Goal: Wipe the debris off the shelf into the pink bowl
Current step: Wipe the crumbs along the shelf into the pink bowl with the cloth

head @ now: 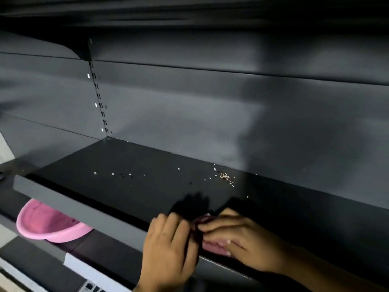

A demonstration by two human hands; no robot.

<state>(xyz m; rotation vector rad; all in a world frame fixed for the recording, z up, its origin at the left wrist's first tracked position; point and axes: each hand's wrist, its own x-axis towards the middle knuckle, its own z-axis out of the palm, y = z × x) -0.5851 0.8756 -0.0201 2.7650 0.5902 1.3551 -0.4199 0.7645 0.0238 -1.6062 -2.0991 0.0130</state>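
Note:
A dark grey metal shelf runs across the view. Small pale and dark debris lies on it in two patches: a scattered line at the left middle and a denser heap further right. A pink bowl sits below the shelf's front edge at the lower left, partly hidden under it. At the shelf's front edge my left hand and my right hand meet, both gripping a dark maroon-and-pink cloth that is bunched between them.
The shelf's grey front lip slants from left to lower right. A slotted upright stands in the back panel. Another shelf overhangs above. A lower ledge with a white label strip lies beneath.

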